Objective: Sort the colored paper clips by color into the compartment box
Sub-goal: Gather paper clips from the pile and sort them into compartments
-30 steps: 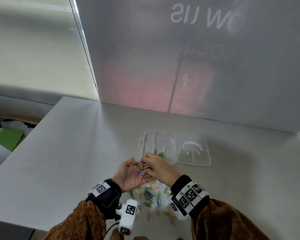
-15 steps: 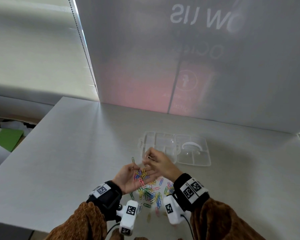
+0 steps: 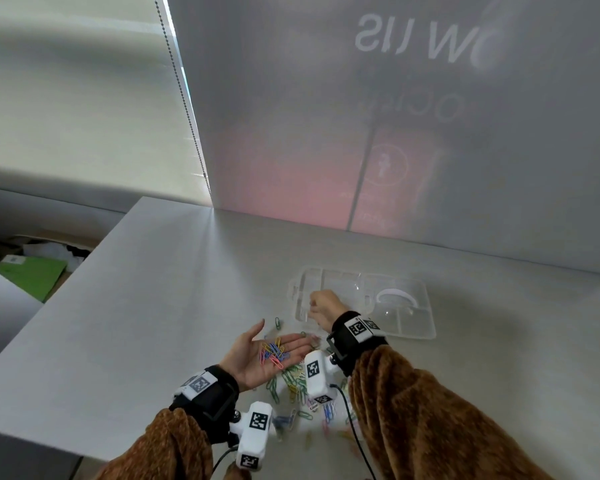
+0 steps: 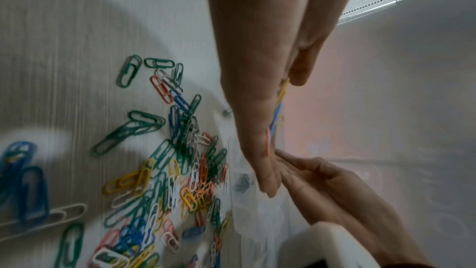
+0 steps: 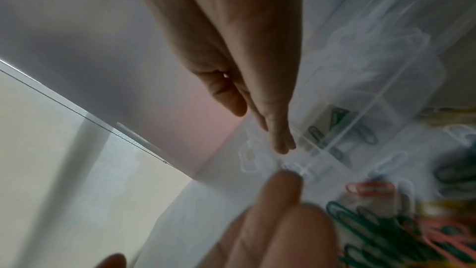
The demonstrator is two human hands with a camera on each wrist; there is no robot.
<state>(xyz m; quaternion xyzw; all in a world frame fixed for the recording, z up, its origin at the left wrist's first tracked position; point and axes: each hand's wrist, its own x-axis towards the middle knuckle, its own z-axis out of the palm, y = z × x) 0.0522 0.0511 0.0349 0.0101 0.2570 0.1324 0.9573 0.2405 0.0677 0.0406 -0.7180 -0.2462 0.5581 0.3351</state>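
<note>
My left hand lies palm up above the table, fingers straight, carrying several coloured paper clips in pink, blue and yellow. My right hand hovers over the near-left corner of the clear compartment box. In the right wrist view its thumb and fingers stand apart and hold nothing. A blurred white clip shows just below the fingertips at the box's rim. One compartment holds green clips. The loose pile of mixed clips lies on the table under my wrists.
The box's clear lid lies open to the right, with a white handle. A single green clip sits left of the box. The table's left edge drops off to clutter below. A wall stands behind the box.
My right hand left the left palm with a white clip and reached forward over the box, where its fingers opened. The left hand flattened out, palm up, with its clips.
</note>
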